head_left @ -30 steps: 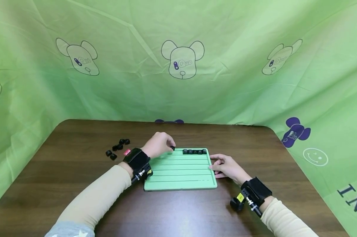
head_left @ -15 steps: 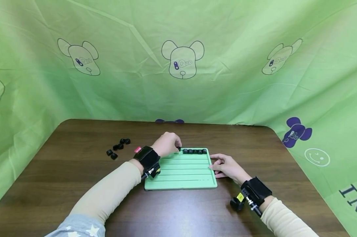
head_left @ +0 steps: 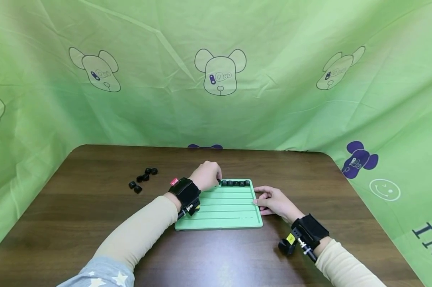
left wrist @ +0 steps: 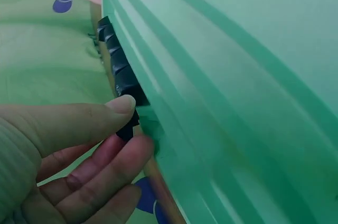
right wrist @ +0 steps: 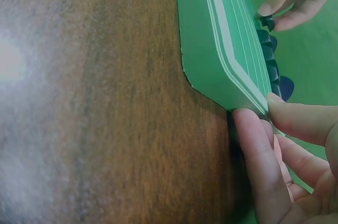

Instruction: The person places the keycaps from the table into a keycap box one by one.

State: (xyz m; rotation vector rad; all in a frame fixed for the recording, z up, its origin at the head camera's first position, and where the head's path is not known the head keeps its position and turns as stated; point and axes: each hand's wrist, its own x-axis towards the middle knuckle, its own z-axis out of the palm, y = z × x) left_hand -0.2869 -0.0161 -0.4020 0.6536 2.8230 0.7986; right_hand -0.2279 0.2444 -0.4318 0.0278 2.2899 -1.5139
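A pale green ridged tray (head_left: 226, 209) lies on the table, with a row of several black keycaps (head_left: 235, 183) in its far right channel. My left hand (head_left: 206, 175) is at the tray's far edge. In the left wrist view, its thumb and fingers pinch a black keycap (left wrist: 125, 131) right at the left end of the row. The fingers partly hide that keycap. My right hand (head_left: 276, 204) holds the tray's right edge. In the right wrist view, the thumb (right wrist: 296, 121) is on the rim, with fingers against the side below.
Several loose black keycaps (head_left: 142, 177) lie on the brown table (head_left: 76, 215), left of the tray. A green printed cloth (head_left: 151, 107) hangs behind the table and down its sides. Each wrist wears a black strap with a camera.
My left hand has slid rightward along the tray's far edge with the pinched keycap, up to the row. My right hand has stayed in place on the tray.
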